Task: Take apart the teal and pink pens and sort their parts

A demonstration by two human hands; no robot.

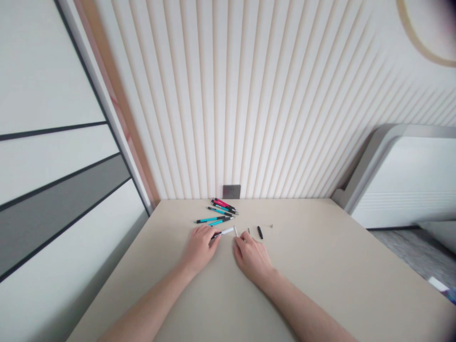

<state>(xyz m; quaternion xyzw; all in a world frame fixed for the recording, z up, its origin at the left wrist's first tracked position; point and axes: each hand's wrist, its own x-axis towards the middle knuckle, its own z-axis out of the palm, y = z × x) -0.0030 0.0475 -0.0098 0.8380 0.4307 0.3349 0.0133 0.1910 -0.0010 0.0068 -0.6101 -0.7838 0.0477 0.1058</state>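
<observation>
My left hand (202,245) is closed around the dark end of a pen barrel (227,231), whose white part points right. Just across a small gap, my right hand (251,254) pinches a thin white pen refill (235,231) that sticks up from the fingertips. Right of that hand lies a short black pen grip (260,232). A tiny metal piece (271,226) rests beyond it, and another small dark part (248,230) sits close to the right fingers. Several blue and black pens (212,219) lie just past my left hand.
A pink and black pen (223,204) lies at the back of the beige table (302,266). Behind it a dark socket (231,191) is set in the ribbed wall. A white cabinet (71,266) stands at left, a padded headboard (402,175) at right.
</observation>
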